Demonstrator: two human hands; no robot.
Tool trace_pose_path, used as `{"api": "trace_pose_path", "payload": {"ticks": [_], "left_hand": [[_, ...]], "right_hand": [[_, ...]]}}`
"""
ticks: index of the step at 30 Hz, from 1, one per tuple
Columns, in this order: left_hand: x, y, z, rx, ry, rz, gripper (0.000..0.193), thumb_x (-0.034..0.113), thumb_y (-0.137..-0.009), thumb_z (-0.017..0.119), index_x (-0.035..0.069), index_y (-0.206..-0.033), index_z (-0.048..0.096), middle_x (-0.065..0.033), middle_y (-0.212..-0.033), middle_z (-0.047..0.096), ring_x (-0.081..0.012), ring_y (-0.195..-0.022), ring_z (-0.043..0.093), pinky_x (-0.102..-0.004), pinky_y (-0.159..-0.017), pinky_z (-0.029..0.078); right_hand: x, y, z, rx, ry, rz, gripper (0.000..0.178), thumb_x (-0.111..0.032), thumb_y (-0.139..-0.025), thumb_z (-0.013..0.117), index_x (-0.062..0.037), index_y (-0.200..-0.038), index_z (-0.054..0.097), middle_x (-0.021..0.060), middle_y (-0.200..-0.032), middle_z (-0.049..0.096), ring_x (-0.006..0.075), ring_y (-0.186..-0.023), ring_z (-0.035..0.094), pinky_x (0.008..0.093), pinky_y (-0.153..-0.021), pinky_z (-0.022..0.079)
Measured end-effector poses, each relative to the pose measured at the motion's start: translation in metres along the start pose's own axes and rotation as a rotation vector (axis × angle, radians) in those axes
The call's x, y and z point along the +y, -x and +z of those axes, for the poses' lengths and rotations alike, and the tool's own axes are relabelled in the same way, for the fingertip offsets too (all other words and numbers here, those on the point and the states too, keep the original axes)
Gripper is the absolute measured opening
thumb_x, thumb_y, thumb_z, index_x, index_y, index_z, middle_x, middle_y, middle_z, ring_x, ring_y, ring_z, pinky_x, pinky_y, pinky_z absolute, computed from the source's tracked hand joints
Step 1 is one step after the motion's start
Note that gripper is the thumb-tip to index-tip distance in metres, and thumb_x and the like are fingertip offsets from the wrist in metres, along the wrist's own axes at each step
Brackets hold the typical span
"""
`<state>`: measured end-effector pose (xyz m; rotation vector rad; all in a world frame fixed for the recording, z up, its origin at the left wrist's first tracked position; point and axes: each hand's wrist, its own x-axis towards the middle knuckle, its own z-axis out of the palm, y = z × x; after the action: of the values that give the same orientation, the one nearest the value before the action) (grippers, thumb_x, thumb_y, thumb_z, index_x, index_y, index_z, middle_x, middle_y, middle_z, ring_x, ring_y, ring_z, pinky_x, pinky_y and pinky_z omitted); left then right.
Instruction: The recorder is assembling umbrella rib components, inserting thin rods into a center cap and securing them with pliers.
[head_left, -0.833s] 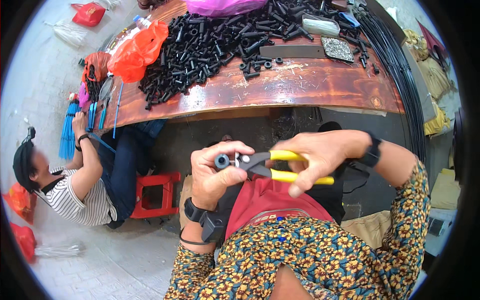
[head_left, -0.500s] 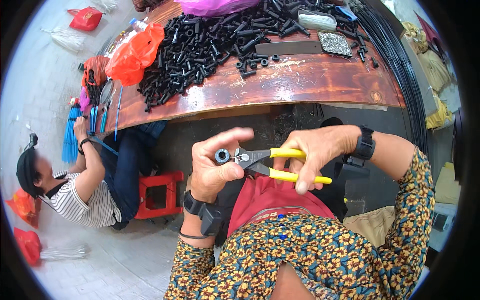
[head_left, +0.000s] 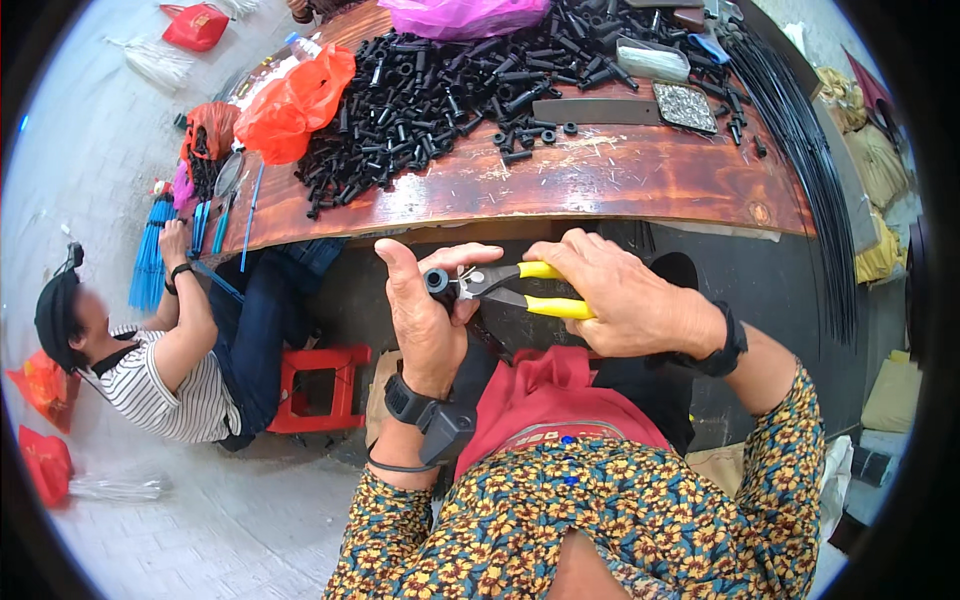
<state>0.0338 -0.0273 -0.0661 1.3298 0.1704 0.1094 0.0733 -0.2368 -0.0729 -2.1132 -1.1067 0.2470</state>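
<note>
In my left hand (head_left: 428, 330) rests a short black tube-shaped part (head_left: 438, 283), its round open end facing up. The thumb of that hand sticks up and the index finger stretches out behind the part; the lower fingers are partly hidden. My right hand (head_left: 630, 298) is closed round the yellow handles of a pair of pliers (head_left: 556, 305). The metal jaws of the pliers meet the side of the black part. Between jaws and part is a small silvery bit, too small to make out.
A wooden table (head_left: 620, 180) stands ahead, bearing a heap of black parts (head_left: 430, 105), a tin of small metal pieces (head_left: 685, 107) and an orange bag (head_left: 290, 105). Long black rods (head_left: 805, 170) hang over its right edge. At left a co-worker (head_left: 165, 370) handles blue strips.
My left thumb has lifted off the pliers' jaws and points up. My right hand has closed further over the handles, which are nearer together. The view has shifted slightly.
</note>
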Motion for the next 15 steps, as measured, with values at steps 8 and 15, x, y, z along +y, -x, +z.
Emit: {"api": "trace_pose_path", "payload": {"ticks": [8, 15], "left_hand": [[-0.001, 0.002, 0.002, 0.138, 0.001, 0.041, 0.090, 0.073, -0.093, 0.024, -0.002, -0.086, 0.073, 0.0033, -0.057, 0.053, -0.0034, -0.048, 0.037, -0.0184, -0.043, 0.022], [0.000, 0.003, 0.005, 0.177, 0.035, 0.032, 0.090, 0.076, -0.090, 0.029, -0.005, -0.091, 0.070, 0.0051, -0.053, 0.048, -0.0044, -0.044, 0.034, -0.0206, -0.042, 0.023]], "right_hand": [[-0.009, -0.007, 0.017, 0.329, 0.433, -0.031, 0.073, -0.010, -0.071, 0.069, -0.0021, -0.137, 0.040, 0.0150, -0.099, 0.048, 0.0306, -0.089, 0.047, 0.0433, -0.078, 0.035], [-0.011, -0.009, 0.023, 0.351, 0.529, 0.009, 0.075, -0.001, -0.072, 0.064, -0.0009, -0.141, 0.035, 0.0170, -0.101, 0.049, 0.0318, -0.087, 0.046, 0.0422, -0.076, 0.035]]}}
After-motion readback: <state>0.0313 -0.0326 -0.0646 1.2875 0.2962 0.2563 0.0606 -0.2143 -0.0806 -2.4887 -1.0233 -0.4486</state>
